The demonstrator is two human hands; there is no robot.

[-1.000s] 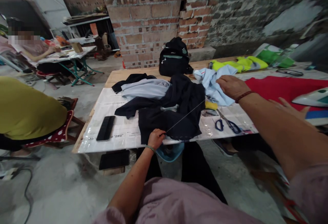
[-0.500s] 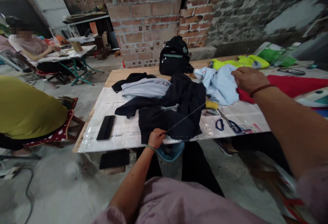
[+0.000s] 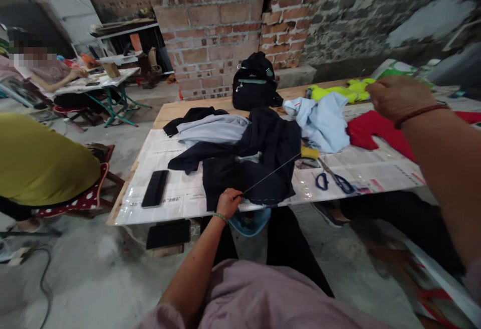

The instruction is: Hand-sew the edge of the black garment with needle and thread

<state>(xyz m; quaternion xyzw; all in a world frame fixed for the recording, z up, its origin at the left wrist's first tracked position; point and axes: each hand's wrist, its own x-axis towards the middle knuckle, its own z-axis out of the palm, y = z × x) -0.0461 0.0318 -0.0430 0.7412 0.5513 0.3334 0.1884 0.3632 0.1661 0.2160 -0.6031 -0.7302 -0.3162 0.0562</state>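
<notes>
My left hand [image 3: 230, 202] pinches the near edge of a dark garment [image 3: 268, 181] at the table's front edge. A line of pale stitches runs along the garment's hem. From beside my left fingertips a taut white thread [image 3: 272, 172] slants up and right towards my right hand [image 3: 404, 97]. That hand is raised above the right side of the table, its fingers closed on the thread; any needle in them is too small to make out. Dark-blue-handled scissors [image 3: 333, 182] lie right of the garment, beside a yellow spool-like piece [image 3: 309, 153].
A phone [image 3: 155, 188] lies on the newspaper-covered table [image 3: 131, 188]. Behind are a grey cloth [image 3: 214, 129], a black backpack [image 3: 253, 82], a light blue cloth [image 3: 319, 123] and a red cloth [image 3: 370, 128]. A blue basin [image 3: 251, 223] is below. A person in yellow-green [image 3: 45, 158] sits left.
My right hand has moved further right and up, away from the light blue cloth. The red cloth shows more and lies differently. My left hand stays on the dark garment.
</notes>
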